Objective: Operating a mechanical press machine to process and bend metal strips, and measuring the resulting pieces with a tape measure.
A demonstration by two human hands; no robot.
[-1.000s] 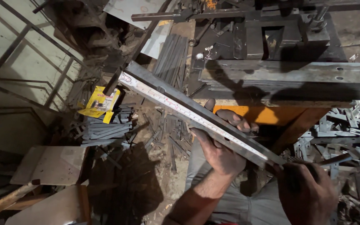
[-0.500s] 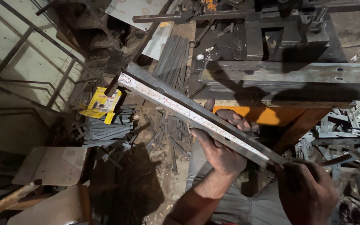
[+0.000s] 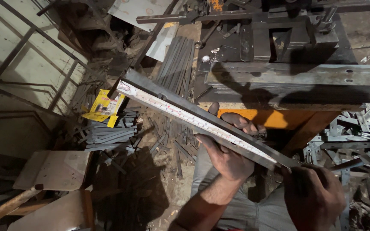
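A long flat metal bar runs diagonally from upper left to lower right, with a white measuring tape laid along its top face. My left hand grips the bar from below near its middle, fingers curling over the far edge. My right hand is closed at the bar's lower right end, holding a thin dark marking tool against the end of the tape.
A heavy metal workbench with stacked steel plates stands behind the bar on an orange base. Bundles of flat strips and a yellow packet lie on the littered floor. Boards sit lower left; metal brackets right.
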